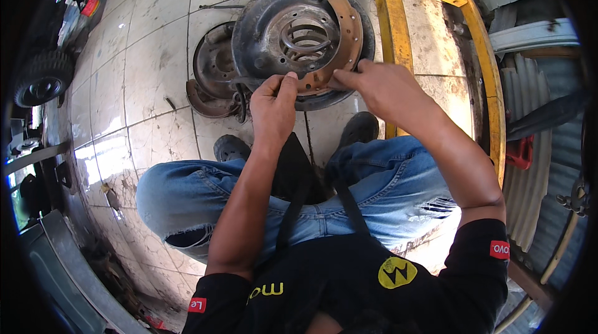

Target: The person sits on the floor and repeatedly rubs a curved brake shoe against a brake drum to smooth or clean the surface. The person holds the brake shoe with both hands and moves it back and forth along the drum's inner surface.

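Observation:
In front of me a round black brake backing plate (256, 23) lies over other parts on the tiles. Along its right and near side curves a rusty brake shoe (351, 32) with rivet holes. My left hand (274, 103) is closed at the shoe's near left end, thumb on top. With bent fingers my right hand (380, 88) pinches the shoe's near right edge; its fingertips are partly hidden. A coil spring (305, 46) shows through the plate's central opening. To the left lies a second, rusty backing plate (215, 63), with another brake shoe (202, 102) at its near edge.
A yellow metal frame (393, 23) stands close to the right of the plate. Corrugated metal sheets (529, 147) lean at the far right. A tyre (43, 79) sits at the left. Below my hands are my bent knees and dark shoes (360, 128).

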### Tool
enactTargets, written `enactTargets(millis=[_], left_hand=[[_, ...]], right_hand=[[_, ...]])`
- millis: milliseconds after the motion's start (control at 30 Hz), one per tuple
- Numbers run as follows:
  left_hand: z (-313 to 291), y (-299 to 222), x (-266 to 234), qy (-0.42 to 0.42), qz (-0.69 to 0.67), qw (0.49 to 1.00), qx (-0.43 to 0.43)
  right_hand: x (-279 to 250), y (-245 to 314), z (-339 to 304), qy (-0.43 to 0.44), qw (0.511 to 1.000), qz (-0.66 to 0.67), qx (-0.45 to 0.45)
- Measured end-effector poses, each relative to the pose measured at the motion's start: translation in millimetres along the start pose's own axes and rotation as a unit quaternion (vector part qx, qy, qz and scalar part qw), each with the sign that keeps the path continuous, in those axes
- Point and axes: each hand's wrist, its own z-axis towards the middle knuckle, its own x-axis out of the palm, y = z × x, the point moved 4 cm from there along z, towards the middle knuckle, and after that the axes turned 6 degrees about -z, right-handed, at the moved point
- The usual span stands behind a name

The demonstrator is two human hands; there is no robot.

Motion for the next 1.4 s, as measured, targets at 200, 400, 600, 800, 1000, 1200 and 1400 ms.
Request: enactTargets(millis=[200, 400, 600, 800, 1000, 1200, 1400], left_hand=[[-0.2, -1.2, 2.3, 0.008, -0.003, 1.0, 0.004], [-1.8, 0.2, 3.3, 0.01, 0.009, 1.0, 0.009], [-2.5, -0.2, 5.9, 0.012, 0.016, 1.0, 0.016], [-0.4, 1.9, 3.3, 0.006, 0.003, 1.0, 0.005], [-0.3, 2.4, 1.5, 0.016, 0.035, 0.999, -0.012], [-4.5, -9.2, 5.5, 0.102, 0.216, 0.97, -0.042], [-7.4, -34.9, 2.2, 0.162, 0.368, 0.915, -0.027]], right_hand=[[-3.9, -12.7, 5.0, 0.039, 0.998, -0.045, 0.037], [-6.5, -16.0, 5.9, 0.092, 0.994, 0.019, 0.063], [0.8, -30.6, 4.4, 0.06, 0.991, 0.109, 0.049], [8.7, -26.5, 5.1, 0.076, 0.99, 0.118, 0.031], [26.6, -79.7, 19.0, -0.019, 0.951, 0.29, 0.107], [48.8, -90.5, 28.4, -0.052, 0.893, 0.358, 0.267], [48.4, -84.6, 34.8, -0.085, 0.928, 0.17, 0.32]])
